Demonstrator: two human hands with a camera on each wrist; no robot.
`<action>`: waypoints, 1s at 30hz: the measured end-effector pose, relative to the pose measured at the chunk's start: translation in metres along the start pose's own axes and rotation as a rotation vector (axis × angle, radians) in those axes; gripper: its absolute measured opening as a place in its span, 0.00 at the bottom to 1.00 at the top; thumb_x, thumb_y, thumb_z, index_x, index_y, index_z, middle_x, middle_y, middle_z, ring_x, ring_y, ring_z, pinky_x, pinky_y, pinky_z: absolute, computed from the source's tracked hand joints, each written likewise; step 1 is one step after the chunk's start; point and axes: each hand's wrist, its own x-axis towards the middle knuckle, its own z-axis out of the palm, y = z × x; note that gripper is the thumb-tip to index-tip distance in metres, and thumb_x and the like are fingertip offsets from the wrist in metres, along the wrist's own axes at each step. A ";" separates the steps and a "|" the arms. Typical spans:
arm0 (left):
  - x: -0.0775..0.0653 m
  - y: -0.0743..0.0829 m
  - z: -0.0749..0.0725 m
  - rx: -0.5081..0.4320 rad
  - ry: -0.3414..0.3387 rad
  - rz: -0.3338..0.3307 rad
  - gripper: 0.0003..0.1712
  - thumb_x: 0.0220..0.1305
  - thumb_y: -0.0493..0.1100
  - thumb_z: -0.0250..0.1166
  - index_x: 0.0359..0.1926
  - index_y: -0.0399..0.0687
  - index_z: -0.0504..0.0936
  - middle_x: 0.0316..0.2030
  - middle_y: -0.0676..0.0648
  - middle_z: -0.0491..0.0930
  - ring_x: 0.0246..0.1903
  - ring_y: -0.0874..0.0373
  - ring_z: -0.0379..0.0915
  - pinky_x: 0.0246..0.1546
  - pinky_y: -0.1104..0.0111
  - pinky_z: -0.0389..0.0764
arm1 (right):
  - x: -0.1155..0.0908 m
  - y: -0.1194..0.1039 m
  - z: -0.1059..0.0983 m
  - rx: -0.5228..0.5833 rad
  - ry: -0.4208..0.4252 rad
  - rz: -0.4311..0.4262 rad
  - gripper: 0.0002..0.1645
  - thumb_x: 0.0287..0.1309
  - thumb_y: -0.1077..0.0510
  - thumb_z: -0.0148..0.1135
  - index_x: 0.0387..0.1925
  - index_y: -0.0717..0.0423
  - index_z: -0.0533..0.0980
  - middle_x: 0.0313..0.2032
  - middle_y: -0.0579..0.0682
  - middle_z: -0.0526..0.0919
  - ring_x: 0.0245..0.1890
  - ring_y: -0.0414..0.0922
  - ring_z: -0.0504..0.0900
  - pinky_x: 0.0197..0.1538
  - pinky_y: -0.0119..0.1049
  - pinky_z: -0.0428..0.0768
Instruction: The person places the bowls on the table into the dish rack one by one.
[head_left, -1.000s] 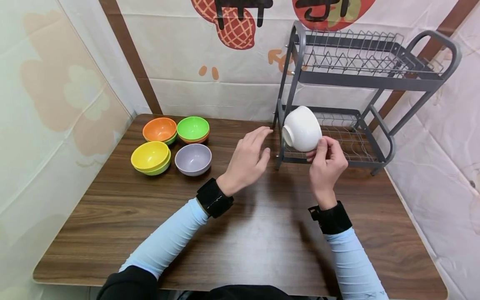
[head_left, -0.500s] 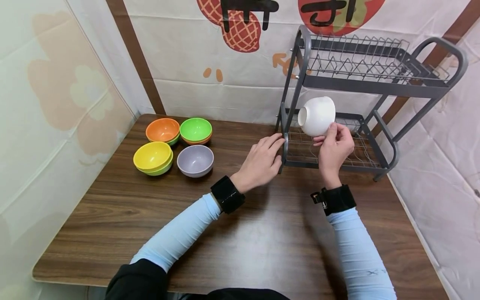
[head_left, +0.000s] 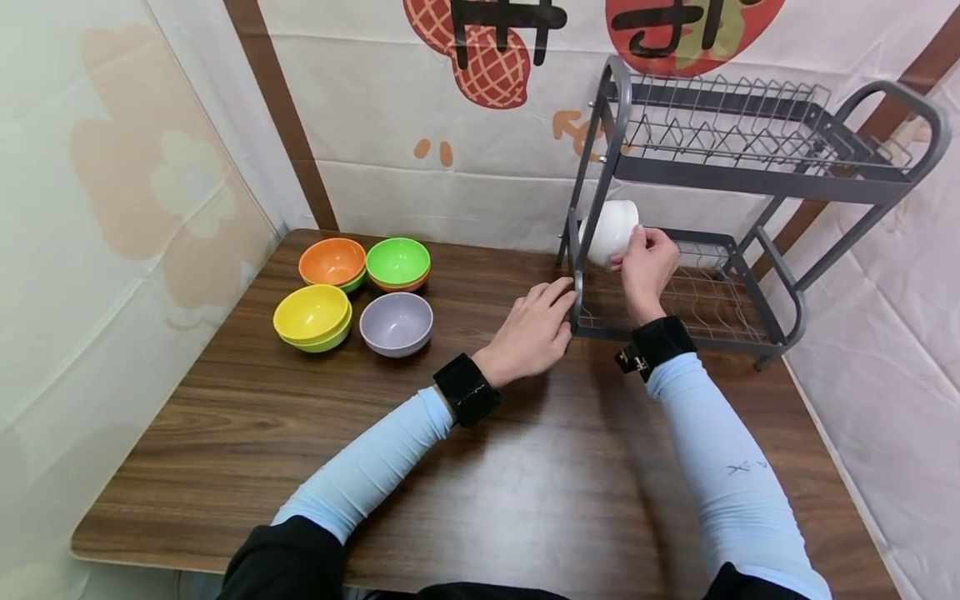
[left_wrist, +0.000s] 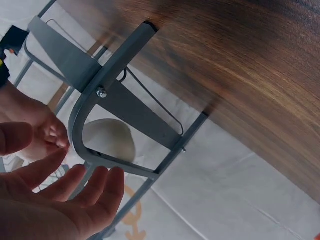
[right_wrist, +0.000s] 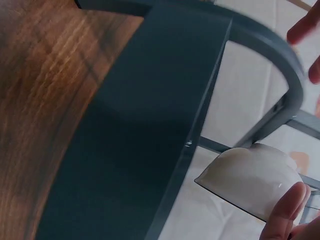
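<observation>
A white bowl [head_left: 613,227] is tilted on its side above the left end of the lower tier of a grey two-tier dish rack [head_left: 757,177]. My right hand [head_left: 648,271] pinches the bowl near its rim. In the right wrist view, thumb and fingers meet at the edge of the white bowl [right_wrist: 245,177]. My left hand [head_left: 528,329] is at the rack's left front post, its fingers loosely bent. Whether they touch the post I cannot tell. From the left wrist, the rack's side frame [left_wrist: 117,65] partly covers the bowl [left_wrist: 112,137].
On the brown table [head_left: 300,467], stacked bowls stand at the left, topped by an orange bowl [head_left: 332,261], a green bowl [head_left: 398,260] and a yellow bowl [head_left: 310,312]. Beside them is a purple-grey bowl [head_left: 396,322]. Printed curtains stand behind and at both sides.
My right hand has carried the white bowl from in front of the rack into the space over its lower tier, then leftward. My left hand has moved right to the rack's left post.
</observation>
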 end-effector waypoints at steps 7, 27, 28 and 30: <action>0.000 0.000 0.005 0.014 -0.024 0.016 0.29 0.78 0.41 0.55 0.76 0.43 0.70 0.78 0.43 0.61 0.72 0.44 0.61 0.63 0.50 0.72 | 0.019 0.004 0.011 -0.076 -0.027 0.154 0.21 0.82 0.51 0.52 0.54 0.65 0.82 0.32 0.54 0.81 0.16 0.34 0.81 0.24 0.29 0.82; 0.001 0.000 0.006 0.061 -0.024 0.035 0.29 0.78 0.41 0.55 0.76 0.44 0.70 0.77 0.42 0.61 0.71 0.44 0.62 0.61 0.51 0.73 | 0.034 0.015 0.026 -0.314 -0.108 0.104 0.21 0.81 0.51 0.52 0.48 0.62 0.85 0.12 0.38 0.78 0.11 0.32 0.78 0.24 0.26 0.77; 0.001 0.000 0.006 0.063 -0.020 0.036 0.29 0.78 0.41 0.55 0.76 0.44 0.70 0.77 0.42 0.61 0.70 0.44 0.62 0.60 0.51 0.73 | 0.034 0.015 0.026 -0.316 -0.109 0.097 0.21 0.81 0.51 0.52 0.48 0.62 0.85 0.12 0.39 0.78 0.11 0.32 0.78 0.24 0.26 0.77; 0.001 -0.001 0.007 0.065 -0.013 0.036 0.29 0.77 0.41 0.55 0.76 0.43 0.70 0.77 0.42 0.62 0.70 0.44 0.63 0.60 0.52 0.74 | 0.034 0.016 0.027 -0.316 -0.111 0.085 0.21 0.81 0.51 0.52 0.47 0.62 0.85 0.13 0.40 0.79 0.12 0.32 0.78 0.23 0.26 0.77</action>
